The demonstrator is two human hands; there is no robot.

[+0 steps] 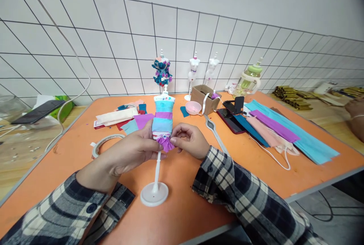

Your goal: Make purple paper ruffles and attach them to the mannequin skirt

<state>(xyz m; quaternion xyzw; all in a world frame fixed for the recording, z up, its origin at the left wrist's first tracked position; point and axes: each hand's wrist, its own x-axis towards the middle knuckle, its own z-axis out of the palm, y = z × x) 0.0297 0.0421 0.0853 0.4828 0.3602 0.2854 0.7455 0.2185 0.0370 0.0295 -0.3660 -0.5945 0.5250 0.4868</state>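
Note:
A small white mannequin (163, 124) on a stand stands in front of me, its torso wrapped in light blue and purple bands. A gathered purple paper ruffle (166, 144) hangs at its lower edge. My left hand (142, 144) is closed around the mannequin's lower left side, thumb at the ruffle. At the ruffle's right edge my right hand (190, 139) pinches with thumb and forefinger. The white round base (154, 194) rests on the orange table, slightly tilted.
A tape roll (99, 147) and paper pieces (143, 120) lie left. Behind are a decorated mannequin (162, 71), two bare-looking mannequins, a cardboard box (205, 99) and a pink bowl (193, 108). Crepe paper strips (295, 135), a phone (231, 120) and a bottle (248, 80) are right. Another person's hand (355, 112) shows far right.

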